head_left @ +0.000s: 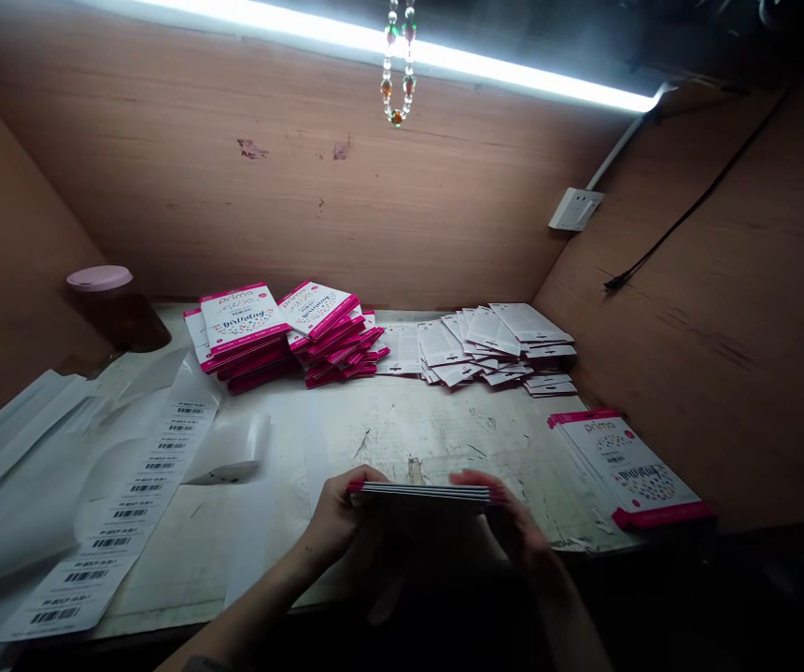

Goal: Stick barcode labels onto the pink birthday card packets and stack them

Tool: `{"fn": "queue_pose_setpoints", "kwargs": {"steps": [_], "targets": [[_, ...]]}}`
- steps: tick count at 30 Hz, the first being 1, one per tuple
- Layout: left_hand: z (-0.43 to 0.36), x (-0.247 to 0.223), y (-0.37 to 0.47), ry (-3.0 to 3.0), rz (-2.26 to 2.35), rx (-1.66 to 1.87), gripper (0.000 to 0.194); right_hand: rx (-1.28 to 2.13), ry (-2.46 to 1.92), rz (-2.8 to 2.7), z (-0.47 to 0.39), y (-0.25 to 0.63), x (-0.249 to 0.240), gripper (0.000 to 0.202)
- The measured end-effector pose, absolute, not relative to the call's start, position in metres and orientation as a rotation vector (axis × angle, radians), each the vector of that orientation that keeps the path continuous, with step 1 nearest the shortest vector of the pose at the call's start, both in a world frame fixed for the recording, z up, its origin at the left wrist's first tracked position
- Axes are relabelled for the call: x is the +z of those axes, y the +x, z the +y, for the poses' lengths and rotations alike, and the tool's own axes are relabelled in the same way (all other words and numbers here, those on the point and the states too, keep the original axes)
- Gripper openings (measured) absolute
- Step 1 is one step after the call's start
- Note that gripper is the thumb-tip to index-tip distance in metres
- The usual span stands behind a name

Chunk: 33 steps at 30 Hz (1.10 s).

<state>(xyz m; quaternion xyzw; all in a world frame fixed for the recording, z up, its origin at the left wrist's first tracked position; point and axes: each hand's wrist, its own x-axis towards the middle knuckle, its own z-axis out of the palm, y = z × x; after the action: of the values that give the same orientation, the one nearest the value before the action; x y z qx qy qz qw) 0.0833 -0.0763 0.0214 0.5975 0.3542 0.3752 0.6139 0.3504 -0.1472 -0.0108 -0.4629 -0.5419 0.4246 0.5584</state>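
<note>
Between my two hands, at the table's front edge, is a small stack of flat packets (426, 490) with pink ends, seen edge-on. My left hand (338, 513) is closed round its left end. My right hand (514, 523) grips the right end, slightly blurred. The undersides of the packets are dark. Piles of pink and white "prima" birthday packets (244, 317) stand at the back left. Face-down white packets (444, 345) lie spread at the back right. More pink and white packets (626, 457) are stacked at the right edge.
A sheet of barcode labels (142, 490) runs down the left side of the table (345, 420), beside curled backing paper (233, 443). A lidded cup (118, 308) stands back left. Beads (397, 93) hang above. A socket (575, 209) and a black cable (696, 201) are on the right.
</note>
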Motion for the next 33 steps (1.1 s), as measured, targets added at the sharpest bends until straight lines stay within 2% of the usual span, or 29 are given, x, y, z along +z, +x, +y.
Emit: {"fn": "queue_pose_setpoints", "kwargs": {"steps": [2, 4, 5, 6, 9, 12, 16, 20, 23, 26, 29, 31, 33], "targets": [[-0.075, 0.019, 0.076, 1.322, 0.825, 0.875, 0.018, 0.864, -1.059, -1.405, -0.114, 0.364, 0.013, 0.071], [-0.076, 0.018, 0.068, 1.318, 0.831, 0.891, 0.018, 0.576, -1.283, -1.638, -0.062, 0.37, 0.033, 0.048], [-0.077, 0.018, 0.064, 1.327, 0.834, 0.895, 0.018, 0.413, -1.413, -1.823, -0.031, 0.367, 0.038, 0.044], [-0.079, 0.018, 0.062, 1.343, 0.841, 0.898, 0.018, 0.24, -1.532, -2.026, 0.0, 0.361, 0.041, 0.042], [-0.086, 0.017, 0.057, 1.391, 0.864, 0.907, 0.02, 0.127, -1.558, -2.217, 0.082, 0.327, 0.036, 0.044], [-0.091, 0.014, 0.057, 1.408, 0.858, 0.924, 0.023, 0.059, -1.552, -2.285, 0.124, 0.296, 0.029, 0.043], [-0.094, 0.011, 0.058, 1.419, 0.882, 0.927, 0.024, -0.03, -1.556, -2.263, 0.106, 0.301, 0.027, 0.038], [-0.094, 0.004, 0.055, 1.476, 0.873, 0.941, 0.023, -0.103, -1.533, -2.057, 0.017, 0.345, 0.031, 0.04], [-0.096, -0.002, 0.05, 1.619, 0.773, 1.0, 0.023, 0.113, -1.399, -1.345, -0.065, 0.37, 0.037, 0.032], [-0.102, -0.003, 0.045, 1.766, 0.679, 1.017, 0.021, 0.599, -1.295, -0.811, -0.127, 0.373, 0.042, 0.064], [-0.111, -0.001, 0.042, 1.797, 0.716, 1.017, 0.012, 1.038, -1.257, -0.561, -0.16, 0.36, 0.039, 0.089], [-0.116, -0.003, 0.041, 1.777, 0.78, 1.07, 0.011, 1.209, -1.239, -0.482, -0.171, 0.349, 0.032, 0.092], [-0.118, -0.006, 0.041, 1.764, 0.841, 1.129, 0.02, 1.354, -1.263, -0.476, -0.175, 0.342, 0.026, 0.082]]}}
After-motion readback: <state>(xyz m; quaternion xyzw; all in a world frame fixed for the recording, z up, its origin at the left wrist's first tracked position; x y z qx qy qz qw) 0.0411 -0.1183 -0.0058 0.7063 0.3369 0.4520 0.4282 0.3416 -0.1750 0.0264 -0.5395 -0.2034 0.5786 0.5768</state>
